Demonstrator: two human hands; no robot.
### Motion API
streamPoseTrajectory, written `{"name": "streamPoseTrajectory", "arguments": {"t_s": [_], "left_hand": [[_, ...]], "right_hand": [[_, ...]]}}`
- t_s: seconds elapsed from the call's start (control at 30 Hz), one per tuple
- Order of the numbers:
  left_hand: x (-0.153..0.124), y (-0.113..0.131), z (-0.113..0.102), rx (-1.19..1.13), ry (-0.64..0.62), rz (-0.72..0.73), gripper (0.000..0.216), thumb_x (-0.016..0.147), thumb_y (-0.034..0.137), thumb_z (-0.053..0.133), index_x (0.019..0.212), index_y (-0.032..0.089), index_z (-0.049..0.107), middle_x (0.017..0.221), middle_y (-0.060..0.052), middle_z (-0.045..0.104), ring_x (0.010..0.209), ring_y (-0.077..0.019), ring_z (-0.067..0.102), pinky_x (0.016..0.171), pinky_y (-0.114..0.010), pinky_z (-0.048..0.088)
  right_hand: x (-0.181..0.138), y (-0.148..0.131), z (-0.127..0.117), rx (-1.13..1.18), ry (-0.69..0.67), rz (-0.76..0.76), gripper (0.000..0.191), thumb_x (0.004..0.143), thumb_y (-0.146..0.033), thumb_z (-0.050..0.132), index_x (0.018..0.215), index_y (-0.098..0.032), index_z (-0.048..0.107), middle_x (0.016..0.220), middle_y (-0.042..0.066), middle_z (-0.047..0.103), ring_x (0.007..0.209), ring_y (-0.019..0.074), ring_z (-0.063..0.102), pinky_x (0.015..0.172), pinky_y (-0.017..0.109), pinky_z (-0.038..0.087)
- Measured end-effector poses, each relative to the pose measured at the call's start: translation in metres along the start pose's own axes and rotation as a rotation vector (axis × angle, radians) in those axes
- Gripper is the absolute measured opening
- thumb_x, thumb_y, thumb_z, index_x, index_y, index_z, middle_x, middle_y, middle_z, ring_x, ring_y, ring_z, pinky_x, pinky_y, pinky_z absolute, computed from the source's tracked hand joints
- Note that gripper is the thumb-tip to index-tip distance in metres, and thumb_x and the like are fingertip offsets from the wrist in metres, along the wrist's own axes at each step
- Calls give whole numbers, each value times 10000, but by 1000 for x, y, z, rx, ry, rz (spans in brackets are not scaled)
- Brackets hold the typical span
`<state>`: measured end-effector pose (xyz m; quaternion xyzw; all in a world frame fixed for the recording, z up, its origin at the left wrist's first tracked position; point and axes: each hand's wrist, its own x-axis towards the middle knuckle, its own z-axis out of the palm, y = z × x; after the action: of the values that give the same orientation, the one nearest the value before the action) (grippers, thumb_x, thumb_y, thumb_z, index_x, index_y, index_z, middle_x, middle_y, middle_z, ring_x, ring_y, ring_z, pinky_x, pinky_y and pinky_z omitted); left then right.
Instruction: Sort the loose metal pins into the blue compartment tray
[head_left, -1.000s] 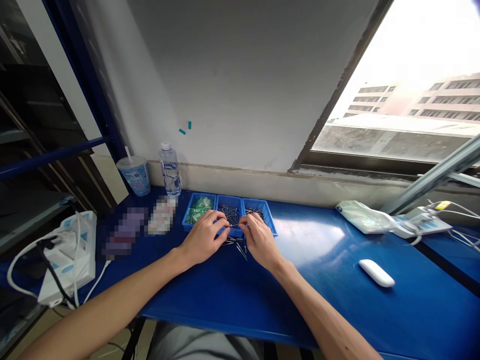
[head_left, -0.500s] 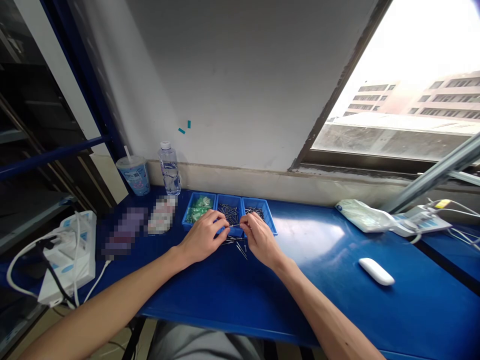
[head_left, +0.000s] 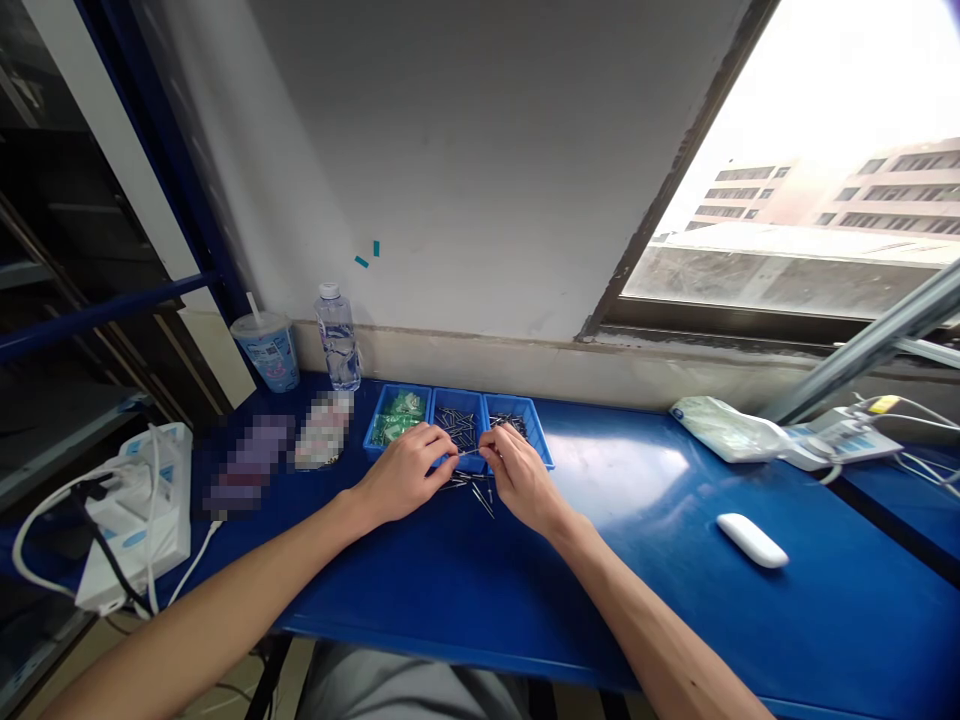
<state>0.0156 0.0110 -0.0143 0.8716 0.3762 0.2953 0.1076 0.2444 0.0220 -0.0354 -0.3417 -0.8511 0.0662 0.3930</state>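
My left hand (head_left: pixel 411 468) and my right hand (head_left: pixel 519 478) meet in front of the three blue bins, fingertips pinched. A thin, light metal pin-like piece (head_left: pixel 469 453) spans the small gap between them, one end in each hand. Its exact kind is too small to tell. The left bin (head_left: pixel 370 437) contains greenish, partly clear small items. Dark slender metal parts (head_left: pixel 456 425) fill the middle bin, and more small dark parts lie in the right bin (head_left: pixel 544 448), partly behind my right hand. Several loose metal pins (head_left: pixel 482 498) lie on the table below my fingers.
On the blue table (head_left: pixel 465 580) stand a lidded cup (head_left: pixel 270 355) and a water bottle (head_left: pixel 339 345) at back left. A power strip (head_left: pixel 169 500) with cables lies left. To the right are a white oval object (head_left: pixel 751 541), a plastic packet (head_left: pixel 724 430) and another power strip (head_left: pixel 847 437).
Hardly anything differs: both hands keep their pinch on the thin piece in the same place. The view has shifted very slightly.
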Motion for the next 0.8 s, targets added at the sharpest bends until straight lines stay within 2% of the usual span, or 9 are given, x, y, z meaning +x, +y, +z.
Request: {"name": "streamPoseTrajectory", "arguments": {"t_s": [0.2,0.43,0.6,0.8], "left_hand": [[-1,-3,1,5,-5,19,87,1048,215,585,1038,196,669,1087,-49,699,1022,-224,618,1000,-414,516],[-2,-5,4,14,15,40,30,1026,190,632,1030,195,661,1077,-44,697,1014,-227,621,965,-408,524],[-2,-8,5,2,18,63,163,983,56,637,1065,196,654,1089,-36,705,1026,-220,633,934,-384,526],[-2,-10,7,-6,45,75,190,973,34,649,1071,195,658,1079,-28,719,1014,-208,646,936,-374,531]], "right_hand": [[0,4,2,6,-12,-1,172,1122,-202,371,986,-243,468,918,58,619,849,230,552,716,355,473],[-1,5,3,-3,7,-15,157,1115,-192,386,993,-246,469,909,56,626,834,234,553,701,357,471],[0,2,3,-20,11,-11,171,1118,-186,372,989,-247,467,898,49,621,823,230,544,704,357,472],[-1,-1,4,-37,24,-21,166,1113,-166,384,991,-243,467,912,44,628,837,223,552,725,350,473]]}}
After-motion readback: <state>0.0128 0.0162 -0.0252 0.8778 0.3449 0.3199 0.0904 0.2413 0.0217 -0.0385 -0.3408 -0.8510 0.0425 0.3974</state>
